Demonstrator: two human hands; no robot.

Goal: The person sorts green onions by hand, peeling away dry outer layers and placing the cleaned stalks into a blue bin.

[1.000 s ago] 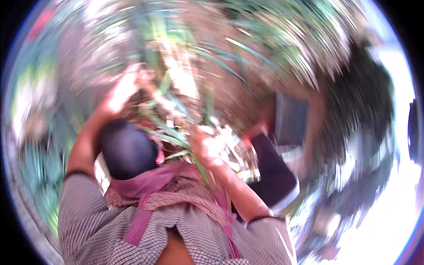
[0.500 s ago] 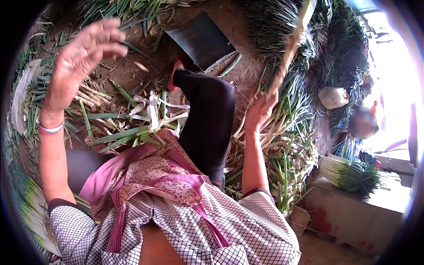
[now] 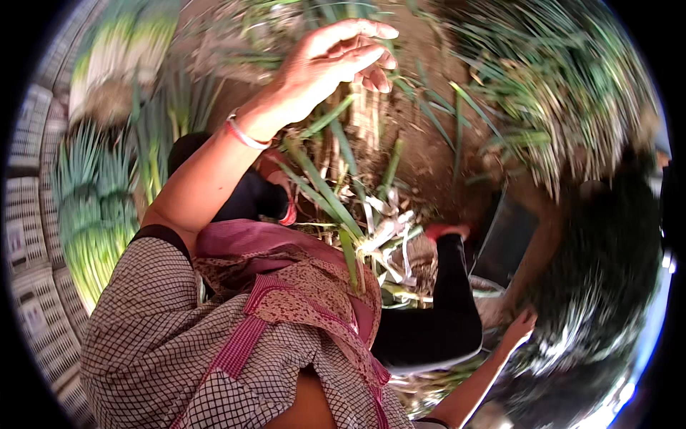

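Note:
My left hand (image 3: 336, 61) is raised above the ground ahead of me, its fingers apart and bent, with nothing in them. Below it, trimmed green onion leaves and pale peelings (image 3: 386, 232) lie by my pink apron and between my legs. White-stemmed onions (image 3: 368, 118) show on the soil behind that hand. My right hand (image 3: 519, 329) is low at the right, beyond my bent knee, its fingers drawn together. Whatever it may hold is hidden or too blurred to name. A dark flat panel (image 3: 506, 243) lies near it.
Bundled green onions (image 3: 93, 243) stand at the left beside pale slatted crates (image 3: 28, 222). Another bundle (image 3: 121, 57) lies farther off at the upper left. A large onion heap (image 3: 564, 93) fills the upper right, with a darker blurred pile (image 3: 593, 264) below it.
My view has swung to the left. My left hand now appears near the top middle, still open. The long tan stalk earlier in my right hand no longer shows, and that hand is lower.

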